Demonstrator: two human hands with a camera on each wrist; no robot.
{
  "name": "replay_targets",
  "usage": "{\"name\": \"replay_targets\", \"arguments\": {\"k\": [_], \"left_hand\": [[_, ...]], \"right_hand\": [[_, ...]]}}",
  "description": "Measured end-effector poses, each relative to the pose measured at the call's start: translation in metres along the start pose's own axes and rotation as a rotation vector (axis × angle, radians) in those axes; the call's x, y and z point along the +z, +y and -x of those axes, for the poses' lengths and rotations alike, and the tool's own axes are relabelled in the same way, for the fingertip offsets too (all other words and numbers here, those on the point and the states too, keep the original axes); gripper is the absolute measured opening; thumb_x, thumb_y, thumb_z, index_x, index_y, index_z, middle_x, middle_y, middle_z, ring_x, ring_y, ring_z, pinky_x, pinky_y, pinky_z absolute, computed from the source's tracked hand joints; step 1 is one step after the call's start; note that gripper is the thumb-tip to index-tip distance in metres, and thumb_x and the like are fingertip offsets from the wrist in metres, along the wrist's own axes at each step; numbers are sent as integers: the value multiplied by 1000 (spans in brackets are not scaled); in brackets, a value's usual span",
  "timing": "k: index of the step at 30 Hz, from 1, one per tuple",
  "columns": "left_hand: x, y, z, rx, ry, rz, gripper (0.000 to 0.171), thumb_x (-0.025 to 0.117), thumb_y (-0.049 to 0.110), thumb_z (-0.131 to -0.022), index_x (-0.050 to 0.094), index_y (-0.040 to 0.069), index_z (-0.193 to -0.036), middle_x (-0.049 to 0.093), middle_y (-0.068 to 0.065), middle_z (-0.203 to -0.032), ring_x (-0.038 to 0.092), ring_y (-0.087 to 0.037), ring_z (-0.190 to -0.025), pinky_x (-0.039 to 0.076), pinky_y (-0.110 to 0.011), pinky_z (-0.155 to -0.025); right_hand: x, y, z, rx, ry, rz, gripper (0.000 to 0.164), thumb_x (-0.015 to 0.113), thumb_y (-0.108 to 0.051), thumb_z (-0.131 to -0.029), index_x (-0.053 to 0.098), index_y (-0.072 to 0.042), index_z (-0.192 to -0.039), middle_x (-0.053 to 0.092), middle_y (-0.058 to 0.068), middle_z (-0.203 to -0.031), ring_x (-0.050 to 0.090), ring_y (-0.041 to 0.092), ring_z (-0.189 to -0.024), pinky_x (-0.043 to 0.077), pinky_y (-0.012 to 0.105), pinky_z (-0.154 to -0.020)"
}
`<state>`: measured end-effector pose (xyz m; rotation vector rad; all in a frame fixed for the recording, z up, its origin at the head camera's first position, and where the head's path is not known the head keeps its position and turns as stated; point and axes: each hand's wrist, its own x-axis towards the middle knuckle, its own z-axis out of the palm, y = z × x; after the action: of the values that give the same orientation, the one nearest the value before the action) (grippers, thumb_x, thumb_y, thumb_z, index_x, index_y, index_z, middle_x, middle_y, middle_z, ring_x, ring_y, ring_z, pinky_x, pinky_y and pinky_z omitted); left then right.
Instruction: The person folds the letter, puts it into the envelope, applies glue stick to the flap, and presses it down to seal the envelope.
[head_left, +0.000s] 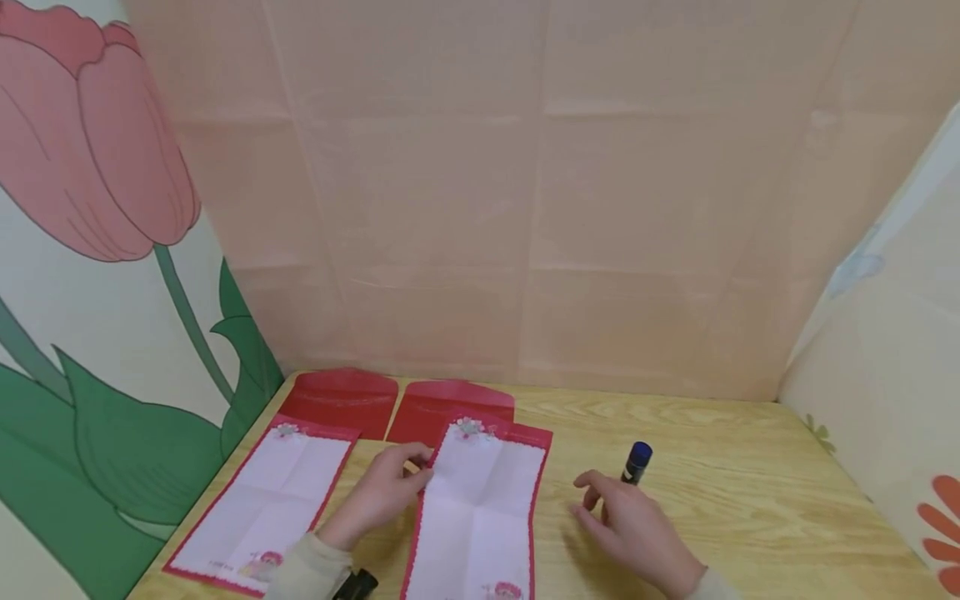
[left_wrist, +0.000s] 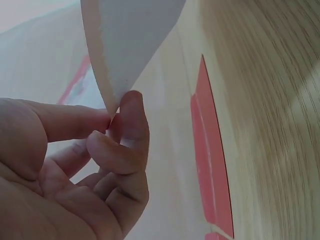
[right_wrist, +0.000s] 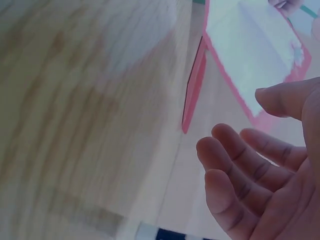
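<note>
My left hand (head_left: 386, 492) pinches the left edge of a creased letter sheet (head_left: 480, 517), white with a pink-red border and small printed pictures. In the left wrist view the thumb and fingertips close on the edge of the sheet (left_wrist: 132, 40), which stands up off the table. To the right of the sheet, my right hand (head_left: 633, 521) hovers over the wood with loosely bent fingers and nothing between them. A dark glue-stick-like tube with a blue cap (head_left: 639, 457) stands just behind that hand, partly hidden by it.
A second bordered sheet (head_left: 273, 500) lies flat at the left. Two red envelopes (head_left: 341, 396) with raised flaps lie along the table's back edge, the right one (head_left: 420, 417) partly covered by the held sheet. Walls with printed sheeting (head_left: 540, 208) close off the back and sides.
</note>
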<state>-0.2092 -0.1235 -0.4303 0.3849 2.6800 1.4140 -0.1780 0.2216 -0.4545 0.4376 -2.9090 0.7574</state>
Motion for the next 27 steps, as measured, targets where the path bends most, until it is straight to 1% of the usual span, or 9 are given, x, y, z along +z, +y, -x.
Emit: {"name": "replay_targets", "arguments": {"k": [4, 5, 7, 10, 12, 16, 19, 22, 27], "left_hand": [[3, 3, -3, 0, 3, 44, 14, 71, 15, -93, 69, 10, -105, 64, -3, -102, 57, -21, -92, 56, -33, -75], [4, 4, -4, 3, -3, 69, 14, 71, 15, -93, 68, 9, -105, 64, -4, -103, 57, -22, -92, 57, -34, -75], [5, 5, -5, 9, -16, 129, 14, 70, 14, -94, 68, 7, -105, 62, -7, -103, 59, -23, -87, 57, -36, -71], [7, 6, -6, 16, -37, 213, 14, 68, 13, -95, 66, 4, -106, 60, -10, -103, 61, -23, -76, 55, -37, -63], [9, 5, -8, 13, -46, 252, 14, 67, 12, -96, 66, 3, -106, 60, -11, -103, 62, -24, -69, 54, -38, -58], [13, 3, -11, 8, -60, 286, 14, 66, 12, -97, 65, 3, -107, 59, -12, -103, 62, -22, -69, 55, -37, -60], [15, 1, -13, -1, -71, 301, 14, 66, 12, -97, 65, 2, -107, 59, -12, -103, 62, -20, -72, 55, -36, -60], [15, -1, -14, -7, -75, 307, 13, 65, 11, -97, 65, 2, -107, 60, -12, -103, 61, -19, -73, 54, -34, -60], [16, -1, -12, -9, -85, 334, 14, 63, 6, -96, 65, 1, -109, 60, -12, -105, 59, -17, -67, 53, -31, -59]], "right_hand": [[6, 1, -7, 26, -23, -83, 37, 72, -29, -92, 63, -8, -121, 67, -9, -85, 51, 0, -59, 46, 22, -57], [8, 2, -8, 26, -24, -106, 38, 72, -28, -93, 63, -6, -123, 68, -8, -87, 52, 1, -59, 46, 22, -58], [12, 2, -10, 31, -32, -154, 40, 69, -28, -95, 61, -5, -126, 69, -4, -89, 53, 1, -61, 47, 22, -58], [15, 3, -13, 52, -51, -237, 38, 66, -29, -97, 62, -4, -126, 69, -2, -90, 55, 4, -64, 48, 23, -58], [17, 2, -16, 74, -69, -299, 38, 65, -31, -98, 62, -4, -125, 69, -1, -89, 56, 7, -66, 49, 24, -58], [17, -1, -18, 101, -88, -408, 35, 65, -29, -98, 63, -3, -120, 67, 0, -85, 57, 11, -66, 50, 25, -56], [18, -2, -18, 93, -79, -442, 29, 65, -25, -98, 64, -2, -115, 67, 0, -82, 58, 10, -66, 50, 25, -57], [19, -2, -18, 107, -60, -465, 23, 66, -21, -97, 65, -2, -110, 68, 0, -79, 58, 10, -66, 50, 25, -56], [18, 2, -19, 134, -47, -536, 19, 66, -16, -97, 64, 0, -106, 68, 2, -77, 61, 15, -63, 50, 26, -54]]}}
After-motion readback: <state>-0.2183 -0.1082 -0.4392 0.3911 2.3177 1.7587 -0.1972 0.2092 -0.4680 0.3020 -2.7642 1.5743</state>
